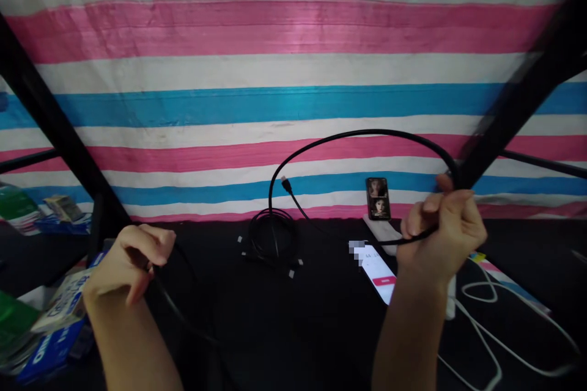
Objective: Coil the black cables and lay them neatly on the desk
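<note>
A thick black cable (367,132) arcs up above the table from my right hand (443,229), which is raised at the right with its fingers closed round it. At the left, my left hand (132,256) is closed on a stretch of black cable too, which hangs down toward the front. Whether both stretches belong to one cable I cannot make out. Between my hands, at the back of the black table (293,330), lies a coil of thin black cable (270,235). A black plug (286,184) sticks up beside that coil.
Behind the table hangs a striped sheet (293,101). A lit phone (378,272) lies near my right wrist; another phone (378,198) stands on a white stand (383,232). White cables (495,324) sprawl at the right. Blue boxes (55,342) are stacked at the left, beside black frame posts (59,116).
</note>
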`<state>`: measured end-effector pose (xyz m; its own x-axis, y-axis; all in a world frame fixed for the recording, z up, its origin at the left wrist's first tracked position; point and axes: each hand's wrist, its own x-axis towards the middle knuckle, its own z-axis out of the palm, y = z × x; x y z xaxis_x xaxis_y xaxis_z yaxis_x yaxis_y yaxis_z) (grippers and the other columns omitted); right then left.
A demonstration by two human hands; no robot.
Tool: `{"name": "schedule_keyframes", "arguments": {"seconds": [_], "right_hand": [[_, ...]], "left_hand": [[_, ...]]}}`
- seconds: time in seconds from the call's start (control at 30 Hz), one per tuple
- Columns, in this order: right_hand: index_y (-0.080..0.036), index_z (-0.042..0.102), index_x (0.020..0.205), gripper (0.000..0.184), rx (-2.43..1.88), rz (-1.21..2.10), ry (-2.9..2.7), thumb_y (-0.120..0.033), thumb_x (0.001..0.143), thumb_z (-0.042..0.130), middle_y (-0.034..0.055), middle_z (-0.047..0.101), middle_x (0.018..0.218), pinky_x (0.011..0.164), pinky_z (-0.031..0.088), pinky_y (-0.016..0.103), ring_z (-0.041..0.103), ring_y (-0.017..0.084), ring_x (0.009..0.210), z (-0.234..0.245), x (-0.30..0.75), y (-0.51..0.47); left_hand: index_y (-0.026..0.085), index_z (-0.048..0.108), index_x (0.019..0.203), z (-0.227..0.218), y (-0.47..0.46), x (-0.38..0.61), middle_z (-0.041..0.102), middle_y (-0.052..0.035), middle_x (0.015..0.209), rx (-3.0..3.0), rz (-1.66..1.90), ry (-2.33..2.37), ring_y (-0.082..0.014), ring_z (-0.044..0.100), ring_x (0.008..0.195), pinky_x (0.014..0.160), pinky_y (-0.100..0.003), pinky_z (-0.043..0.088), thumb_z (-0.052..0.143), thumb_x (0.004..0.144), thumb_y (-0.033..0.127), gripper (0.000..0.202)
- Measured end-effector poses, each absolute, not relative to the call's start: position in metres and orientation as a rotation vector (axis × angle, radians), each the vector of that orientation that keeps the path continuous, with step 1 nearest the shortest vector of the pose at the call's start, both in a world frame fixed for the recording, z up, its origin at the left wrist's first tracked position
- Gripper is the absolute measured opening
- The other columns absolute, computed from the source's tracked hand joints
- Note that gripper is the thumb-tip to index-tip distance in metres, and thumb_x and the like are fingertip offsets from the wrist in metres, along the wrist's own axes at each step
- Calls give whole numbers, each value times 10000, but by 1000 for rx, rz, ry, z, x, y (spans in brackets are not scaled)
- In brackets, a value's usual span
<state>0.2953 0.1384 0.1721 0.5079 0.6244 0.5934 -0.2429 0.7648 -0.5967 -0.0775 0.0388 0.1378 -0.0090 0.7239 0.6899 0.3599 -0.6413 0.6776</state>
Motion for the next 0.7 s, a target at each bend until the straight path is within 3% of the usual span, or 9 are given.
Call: {"name": "schedule_keyframes", "arguments": {"seconds": [0.1, 0.2, 0.23, 0.33, 0.4, 0.47, 0.53, 0.63, 0.7], "right_hand": [[-226, 653, 682, 134, -411, 546, -940, -312, 786, 650, -60, 439, 505, 235, 189, 208, 317, 42, 284, 171, 302, 135], [-228, 702, 801, 129, -375, 659, -1011, -337, 732, 708, -49, 512, 528, 214, 229, 185, 394, 54, 295, 171, 301, 131], [-230, 711, 835, 150, -374, 706, -1040, -343, 736, 705, -40, 540, 550, 214, 256, 176, 434, 61, 316, 170, 297, 129], [-260, 720, 902, 140, -330, 805, -1202, -320, 795, 652, -18, 602, 624, 297, 415, 160, 564, 88, 452, 169, 280, 125], [-275, 720, 911, 132, -293, 823, -1370, -284, 825, 620, 6, 639, 750, 447, 536, 192, 631, 115, 634, 168, 267, 121], [-284, 715, 929, 152, -278, 854, -1517, -261, 850, 587, 30, 644, 918, 615, 588, 253, 636, 148, 839, 167, 257, 118], [-301, 702, 962, 175, -258, 923, -1611, -257, 868, 561, 35, 627, 1026, 704, 584, 296, 613, 169, 953, 166, 251, 116], [-320, 683, 994, 188, -262, 1016, -1730, -256, 874, 553, 28, 613, 1082, 736, 563, 322, 612, 174, 973, 165, 248, 114], [-314, 679, 986, 179, -310, 974, -1783, -254, 867, 560, 27, 599, 1102, 782, 541, 336, 599, 175, 1001, 165, 245, 114]], "left_hand": [[370, 688, 557, 143, 41, -72, 434, 46, 346, 2043, 1671, 987, -82, 382, 320, 324, -215, 337, 724, 602, 555, 193], [320, 729, 735, 151, 52, -47, 550, 19, 513, 1969, 2011, 1130, -90, 491, 508, 448, -204, 397, 698, 727, 336, 35], [303, 727, 830, 153, 56, -34, 587, 11, 595, 1918, 2125, 1206, -91, 516, 587, 492, -194, 404, 698, 733, 245, 116], [310, 630, 1101, 159, 66, 13, 606, 3, 792, 1797, 2214, 1414, -106, 518, 649, 513, -204, 415, 765, 656, 253, 468], [334, 490, 1258, 160, 69, 40, 579, -24, 1026, 1895, 2184, 1530, -101, 479, 660, 540, -217, 443, 787, 627, 282, 700], [340, 409, 1319, 160, 68, 57, 546, -45, 1158, 2028, 2169, 1699, -109, 474, 692, 586, -230, 457, 765, 656, 294, 754], [313, 484, 1265, 158, 67, 63, 600, -37, 1086, 2097, 2166, 1832, -120, 507, 722, 606, -236, 448, 720, 711, 285, 603], [254, 660, 970, 156, 68, 57, 643, 14, 801, 1999, 2266, 1976, -97, 496, 615, 565, -238, 394, 656, 773, 252, 197], [224, 676, 824, 156, 69, 52, 625, 30, 691, 1784, 2408, 2050, -81, 446, 539, 540, -247, 358, 650, 776, 257, 63]]}}
